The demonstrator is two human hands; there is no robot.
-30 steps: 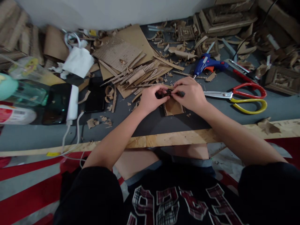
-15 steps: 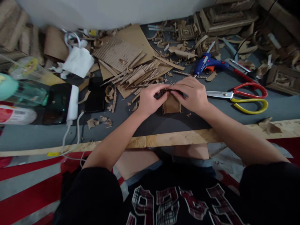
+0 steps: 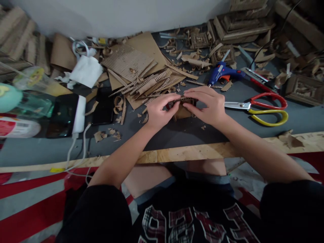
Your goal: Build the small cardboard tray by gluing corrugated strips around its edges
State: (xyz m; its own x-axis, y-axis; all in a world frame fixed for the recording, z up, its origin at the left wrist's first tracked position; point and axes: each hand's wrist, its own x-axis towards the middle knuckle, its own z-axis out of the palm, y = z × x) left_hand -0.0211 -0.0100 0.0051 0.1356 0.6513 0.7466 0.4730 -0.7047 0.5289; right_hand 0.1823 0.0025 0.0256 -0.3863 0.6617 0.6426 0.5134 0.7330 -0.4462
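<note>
Fingertips and thumbs of your left hand (image 3: pixel 161 110) and right hand (image 3: pixel 209 105) pinch the far rim of a small cardboard piece (image 3: pixel 184 114), straight ahead at twelve o'clock, toward the near side of the gray table (image 3: pixel 162 140). It looks light, dry and fairly stiff, though its corrugated edges would likely crush under hard pressure, so the side rims seem the best hold. Beyond it lie cardboard strips (image 3: pixel 152 85) at ten o'clock, a blue glue gun (image 3: pixel 218 72) between one and two, and scissors (image 3: pixel 245 105) at three.
</note>
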